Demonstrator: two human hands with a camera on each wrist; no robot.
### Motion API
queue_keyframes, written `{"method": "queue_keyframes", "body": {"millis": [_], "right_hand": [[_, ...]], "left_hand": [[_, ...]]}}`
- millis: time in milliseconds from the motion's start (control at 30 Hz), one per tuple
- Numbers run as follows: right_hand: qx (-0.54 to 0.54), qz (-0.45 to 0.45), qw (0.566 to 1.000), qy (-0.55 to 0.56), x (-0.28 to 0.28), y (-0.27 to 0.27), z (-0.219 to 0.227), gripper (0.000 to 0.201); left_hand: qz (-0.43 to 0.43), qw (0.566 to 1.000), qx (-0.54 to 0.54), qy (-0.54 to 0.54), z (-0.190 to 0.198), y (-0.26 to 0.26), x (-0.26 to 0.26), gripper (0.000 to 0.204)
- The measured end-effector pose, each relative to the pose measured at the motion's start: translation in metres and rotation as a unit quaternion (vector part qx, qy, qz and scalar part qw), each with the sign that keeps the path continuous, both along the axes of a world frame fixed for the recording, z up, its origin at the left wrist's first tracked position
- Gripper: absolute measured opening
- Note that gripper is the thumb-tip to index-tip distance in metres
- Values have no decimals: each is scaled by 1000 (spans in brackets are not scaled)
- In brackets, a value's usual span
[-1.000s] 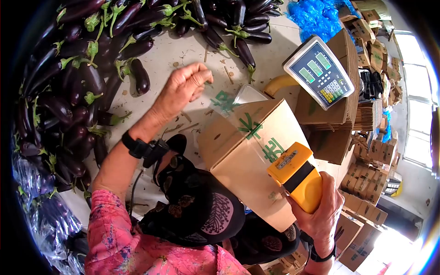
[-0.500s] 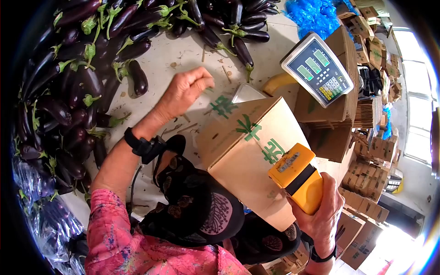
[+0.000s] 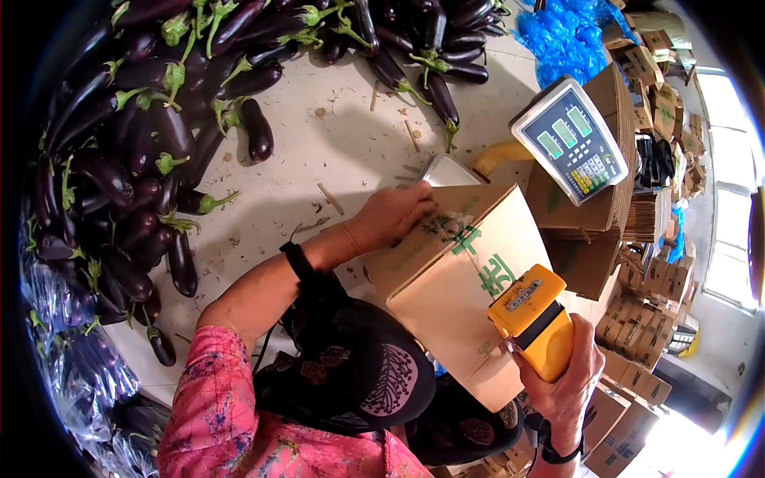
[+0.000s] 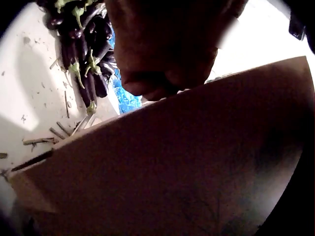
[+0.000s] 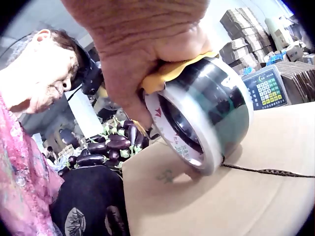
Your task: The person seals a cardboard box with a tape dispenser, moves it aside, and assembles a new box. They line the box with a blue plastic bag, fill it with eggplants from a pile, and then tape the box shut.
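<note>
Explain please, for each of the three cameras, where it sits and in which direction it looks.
Head: worn on the head, looks down at the cardboard box, eggplants, scale; both arms show.
Left wrist: on the left wrist, looks past the left hand pressing the box's top edge.
Right wrist: on the right wrist, looks past the right hand gripping the tape dispenser; the person's pink sleeve shows.
Shared: all three views show the box and eggplants.

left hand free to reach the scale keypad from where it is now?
Probably yes. The left hand rests on the top edge of the cardboard box, holding nothing, and the scale sits just beyond the box's far corner with open space between.
</note>
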State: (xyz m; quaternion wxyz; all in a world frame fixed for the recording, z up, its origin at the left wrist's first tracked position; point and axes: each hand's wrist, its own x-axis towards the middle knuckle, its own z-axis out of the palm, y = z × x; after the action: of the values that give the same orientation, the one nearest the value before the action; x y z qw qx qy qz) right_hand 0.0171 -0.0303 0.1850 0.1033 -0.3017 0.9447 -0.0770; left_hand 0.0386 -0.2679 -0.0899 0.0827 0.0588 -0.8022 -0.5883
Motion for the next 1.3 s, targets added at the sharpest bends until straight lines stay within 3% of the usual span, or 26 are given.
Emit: {"method": "queue_keyframes", "body": {"millis": [67, 167, 267, 300, 400, 500, 567, 600, 700, 800, 833, 900, 1000, 1067, 1167, 1300], "right_hand": [[-2, 1, 1000, -4, -1, 0, 0, 64], [-2, 3, 1000, -5, 2, 2, -1, 63], [-25, 13, 999, 27, 5, -2, -3, 54], [-24, 14, 999, 22, 4, -3, -4, 55], [-40, 18, 999, 21, 1, -2, -6, 55], [-60, 12, 998, 28, 1, -1, -10, 54], [-87, 19, 996, 21, -2, 0, -9, 53], [-66, 7, 998, 9, -1, 3, -7, 58], [-71, 13, 997, -16, 1, 7, -5, 56], [-82, 18, 996, -36, -1, 7, -4, 52], [-75, 16, 996, -36, -1, 9, -4, 52], [-81, 36, 996, -22, -2, 9, -2, 49], [-92, 65, 994, -15, -8, 10, 0, 47], [-68, 66, 995, -13, -9, 15, 5, 51], [-22, 40, 998, -46, -5, 41, 21, 50], [-43, -5, 998, -47, 15, 129, 24, 49]], "left_hand": [[-24, 996, -53, -61, 6, -4, -2, 16], [-96, 978, -152, -107, -23, -13, 6, 24], [33, 999, -9, -36, -14, -18, -6, 31], [38, 992, 89, -76, 21, -25, -10, 37], [8, 974, 127, 186, 20, 19, -44, 41], [-45, 981, 116, 149, 4, 23, -55, 34], [-86, 993, 75, -17, -15, 12, -44, 43], [-108, 988, 52, -98, -7, 5, -42, 47], [12, 976, 170, -137, 28, 6, -36, 47], [-30, 992, 121, -19, 133, 5, -28, 49], [-27, 999, 16, 28, 134, 13, -32, 49], [-21, 974, -188, 125, 126, 32, -41, 50], [-16, 950, -301, 78, 137, 37, -38, 52], [-2, 947, -319, 19, 143, 38, -36, 52], [7, 938, -346, 17, 149, 37, -30, 50], [-3, 923, -384, 9, 152, 37, -31, 48]]}}
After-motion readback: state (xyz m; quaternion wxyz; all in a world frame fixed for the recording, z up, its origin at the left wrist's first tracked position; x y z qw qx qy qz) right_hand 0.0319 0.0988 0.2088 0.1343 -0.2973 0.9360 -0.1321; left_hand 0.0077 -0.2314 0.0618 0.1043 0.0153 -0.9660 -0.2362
